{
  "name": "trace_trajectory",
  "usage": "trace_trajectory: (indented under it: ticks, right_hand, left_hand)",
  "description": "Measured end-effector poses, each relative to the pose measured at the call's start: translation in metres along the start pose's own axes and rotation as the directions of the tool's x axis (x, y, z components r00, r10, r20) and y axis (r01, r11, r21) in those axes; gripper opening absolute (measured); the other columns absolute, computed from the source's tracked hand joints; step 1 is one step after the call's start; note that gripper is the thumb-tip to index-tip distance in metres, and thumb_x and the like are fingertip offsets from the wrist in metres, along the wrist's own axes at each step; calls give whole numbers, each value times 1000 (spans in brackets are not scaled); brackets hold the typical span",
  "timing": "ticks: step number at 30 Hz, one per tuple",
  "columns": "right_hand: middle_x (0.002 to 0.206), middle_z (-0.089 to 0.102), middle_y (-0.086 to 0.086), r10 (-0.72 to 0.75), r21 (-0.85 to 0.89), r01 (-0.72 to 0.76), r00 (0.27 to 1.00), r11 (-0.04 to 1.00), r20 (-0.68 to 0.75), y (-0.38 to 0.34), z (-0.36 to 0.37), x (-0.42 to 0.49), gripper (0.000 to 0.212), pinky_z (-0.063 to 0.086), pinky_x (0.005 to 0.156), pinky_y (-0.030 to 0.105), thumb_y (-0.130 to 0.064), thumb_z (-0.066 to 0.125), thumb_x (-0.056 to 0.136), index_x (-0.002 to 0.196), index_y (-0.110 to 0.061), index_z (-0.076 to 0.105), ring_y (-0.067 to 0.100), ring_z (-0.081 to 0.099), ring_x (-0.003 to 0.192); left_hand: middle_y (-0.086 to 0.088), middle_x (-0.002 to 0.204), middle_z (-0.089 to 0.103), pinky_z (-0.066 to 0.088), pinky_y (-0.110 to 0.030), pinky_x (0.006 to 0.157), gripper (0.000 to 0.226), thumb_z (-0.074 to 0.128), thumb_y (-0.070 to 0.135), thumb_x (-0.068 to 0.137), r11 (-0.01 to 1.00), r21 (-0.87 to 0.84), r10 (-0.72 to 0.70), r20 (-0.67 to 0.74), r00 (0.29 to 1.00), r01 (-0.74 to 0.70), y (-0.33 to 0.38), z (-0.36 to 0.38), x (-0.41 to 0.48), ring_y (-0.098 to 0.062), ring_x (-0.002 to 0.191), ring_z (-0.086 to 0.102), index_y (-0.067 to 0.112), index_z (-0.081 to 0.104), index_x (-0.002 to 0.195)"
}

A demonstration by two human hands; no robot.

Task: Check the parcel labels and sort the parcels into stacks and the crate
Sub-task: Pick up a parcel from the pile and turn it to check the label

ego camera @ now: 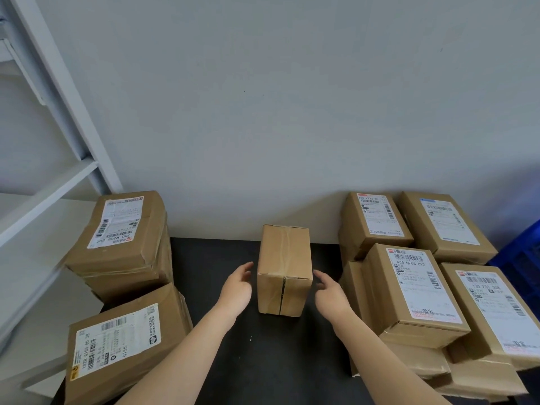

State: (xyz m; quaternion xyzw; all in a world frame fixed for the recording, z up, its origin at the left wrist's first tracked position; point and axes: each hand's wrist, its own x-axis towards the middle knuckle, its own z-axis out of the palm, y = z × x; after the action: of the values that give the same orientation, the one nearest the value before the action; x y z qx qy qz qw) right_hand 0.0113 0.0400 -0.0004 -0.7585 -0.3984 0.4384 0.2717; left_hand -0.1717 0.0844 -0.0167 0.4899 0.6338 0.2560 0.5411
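A small brown cardboard parcel (284, 267) stands upright in the middle of the black table (216, 273), with no label on the faces I see. My left hand (237, 289) is just left of it, fingers relaxed, a small gap from the box. My right hand (328, 293) is just right of it, fingers extended toward its side, not gripping. On the left stand two stacks of labelled parcels (122, 244) (122, 340). On the right lie several labelled parcels in stacks (409, 290).
A blue crate (523, 252) shows at the far right edge behind the right stacks. A white metal shelf frame (49, 185) stands at the left. A plain grey wall (263, 112) backs the table.
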Motion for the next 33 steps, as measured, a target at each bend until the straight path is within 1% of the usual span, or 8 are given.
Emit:
trace_trajectory:
  ticks: [3,5,8,11,16,21,25,33]
  right_hand:
    - [150,33,7,40,-132,-25,993,991,115,7,6,0,72,51,79,22,6,48,90,150,-24,23,20,54,114]
    - [151,33,5,49,-199,-17,986,980,157,7,10,-1,68,45,85,21,1,49,92,151,-20,21,21,47,126]
    - [149,36,4,40,-249,3,985,968,169,5,15,-4,61,39,102,28,-5,48,95,150,-17,24,22,41,133]
    - [141,47,3,33,-214,11,979,977,201,0,16,-7,52,39,105,32,-14,52,94,144,-16,37,21,46,128]
    - [141,45,1,48,-168,3,952,986,301,-9,9,-16,64,34,107,32,-21,67,86,142,-18,35,20,43,130]
    - [146,35,0,-22,-148,59,970,987,244,-17,4,-19,92,32,110,37,-7,70,80,150,-22,14,22,36,134]
    - [144,32,-1,-95,-188,139,969,972,228,-23,1,-23,104,35,108,40,-1,71,76,150,-29,4,21,37,131]
    - [137,42,-5,-233,-139,249,965,958,124,-30,3,-35,88,39,104,37,-3,68,80,147,-31,17,17,42,126]
  left_hand:
    - [-4,149,37,37,-39,107,75,51,-10,86,985,169,-10,127,992,-11,-5,-1,-4,-24,137,36,24,26,149]
    - [-5,146,39,42,-36,104,83,56,-9,80,972,234,-28,200,979,-20,-6,-1,-6,-24,132,41,24,24,149]
    - [-2,135,46,46,-27,93,82,60,-4,79,955,293,-40,239,970,-33,-2,1,-8,-21,120,48,23,25,147]
    - [1,123,49,43,-23,88,73,62,2,82,945,319,-14,251,968,-69,6,3,-12,-16,113,48,20,29,144]
    - [0,134,45,40,-22,84,73,58,10,88,954,278,40,255,966,-113,19,2,-17,-12,111,45,18,19,149]
    - [2,143,43,35,-34,106,58,51,29,96,985,112,105,222,969,-132,32,-2,-22,-18,130,42,21,25,147]
    - [1,144,42,33,-35,107,52,43,32,100,987,62,133,189,973,-147,37,-4,-27,-18,131,41,20,25,147]
    - [1,139,45,37,-33,102,52,38,42,100,987,39,150,170,974,-159,41,-5,-36,-17,125,45,20,28,146]
